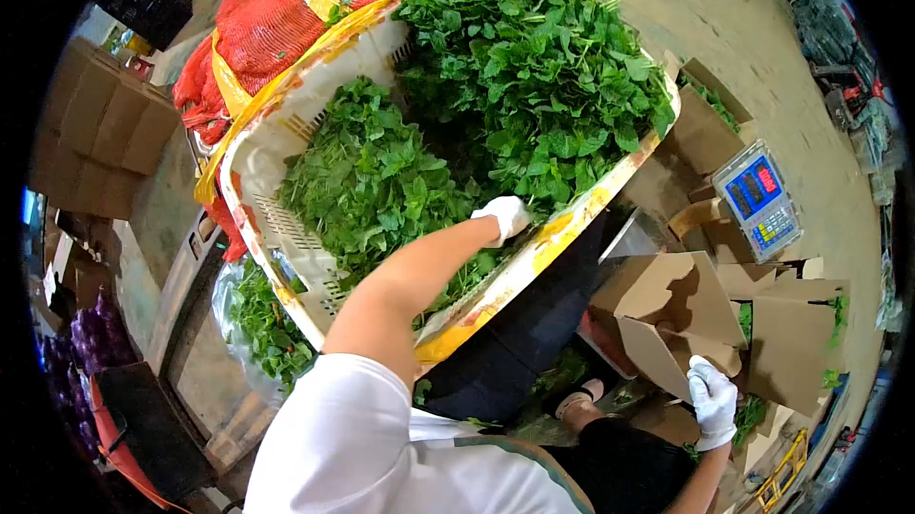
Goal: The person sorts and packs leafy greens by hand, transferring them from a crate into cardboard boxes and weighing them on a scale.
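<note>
My left hand, in a white glove, reaches into a large white plastic basket by its near wall. Its fingers look curled down among leafy green herbs resembling mint; whatever they grip is hidden. A taller pile of the same herbs fills the basket's far right part. Off to the lower right, my right hand, also gloved, is closed at the edge of an open cardboard box. Its fingertips seem to pinch the box's flap.
A digital scale with a lit display stands beyond the boxes. More cardboard boxes with greens are at the right. Red mesh sacks lie against the basket's left side. Below it sits a clear bag of greens.
</note>
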